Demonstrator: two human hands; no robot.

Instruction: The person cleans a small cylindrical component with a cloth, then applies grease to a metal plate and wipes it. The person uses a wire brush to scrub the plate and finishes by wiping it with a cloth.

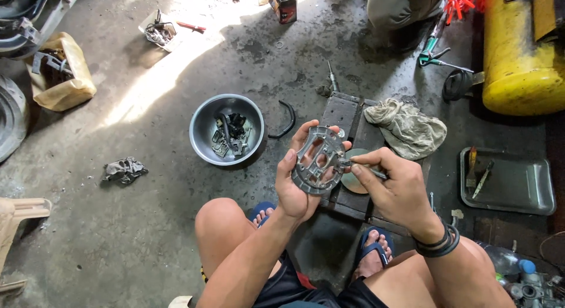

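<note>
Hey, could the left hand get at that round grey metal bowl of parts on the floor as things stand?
Probably not right away: the left hand is full, gripping a round grey metal plate with cutouts. The round grey metal bowl sits close by to its left, with nothing between.

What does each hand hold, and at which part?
Left hand holds the round metal plate by its rim; right hand pinches a thin tool by its shaft.

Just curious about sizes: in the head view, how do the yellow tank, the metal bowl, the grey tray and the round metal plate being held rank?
1. Yellow tank, partly cut off
2. Grey tray and metal bowl: too alike to rank
3. Round metal plate, though nearest the camera
</note>
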